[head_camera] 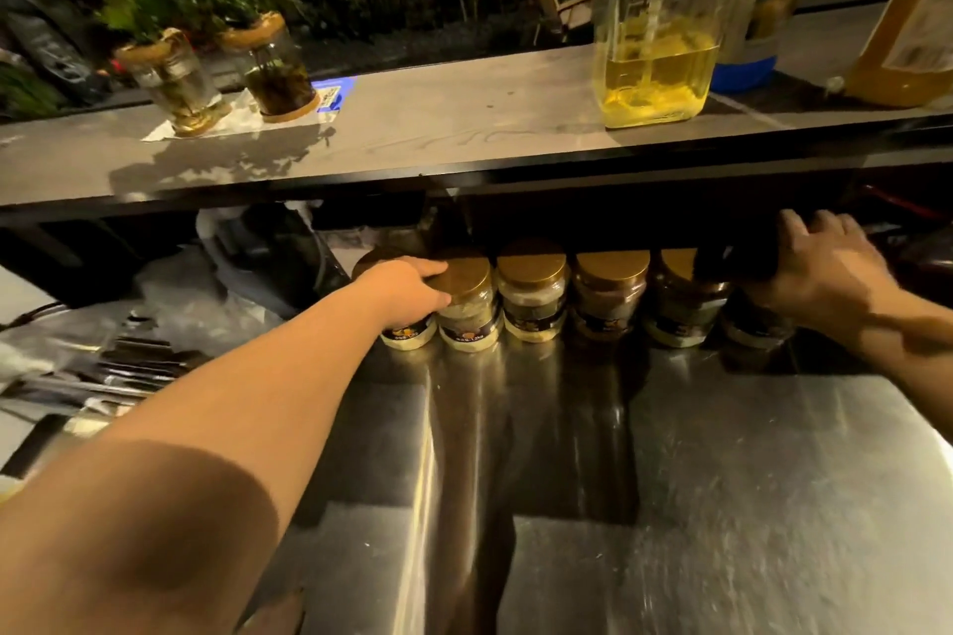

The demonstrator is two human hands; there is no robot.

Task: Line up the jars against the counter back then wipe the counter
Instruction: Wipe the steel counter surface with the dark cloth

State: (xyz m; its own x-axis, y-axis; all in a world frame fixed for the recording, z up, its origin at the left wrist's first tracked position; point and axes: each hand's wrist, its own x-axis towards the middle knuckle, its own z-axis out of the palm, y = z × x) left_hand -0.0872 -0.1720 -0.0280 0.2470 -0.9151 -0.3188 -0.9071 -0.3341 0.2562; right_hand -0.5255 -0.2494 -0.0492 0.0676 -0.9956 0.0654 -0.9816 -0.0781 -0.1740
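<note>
Six jars [533, 294] stand in a row at the back of the steel counter [748, 505], tucked under the dark shelf [412, 139] that overhangs them. Taking the pale jar with the gold lid [466, 307] as the landmark: the left hand [407, 291] curls around the jar just left of it, fingers closed on that jar's lid and thumb touching the landmark's lid. Three more jars sit to the landmark's right, nearly touching one another. Beyond them the right hand [820, 276] rests with fingers bent over the top of the far-right jar [755, 325], which is dark and partly hidden; whether it truly grips is hard to tell.

To finish lining up well, I would press both end jars inward and back together, keeping them upright and sliding rather than lifting, so lids clear the shelf edge. Labels seem to face forward already. No cloth is visible, so wiping looks not yet begun; the open counter in front of the landmark is bare for it.
</note>
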